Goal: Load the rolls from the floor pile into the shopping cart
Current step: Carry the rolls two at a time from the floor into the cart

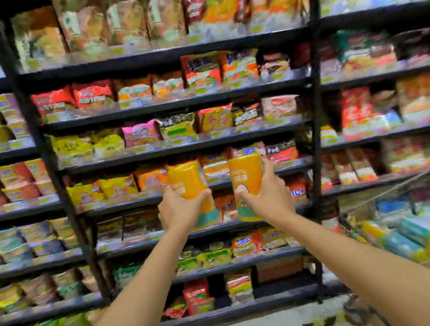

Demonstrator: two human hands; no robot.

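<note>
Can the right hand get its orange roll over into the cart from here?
Probably yes. The right hand grips its orange roll in open air before the shelves, and the cart stands low to its right with an open top; nothing shows between them. The view is blurred.

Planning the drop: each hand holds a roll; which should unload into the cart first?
Right. The right hand and its roll are nearer the cart, at the right; the left hand would probably have to reach across.
</note>
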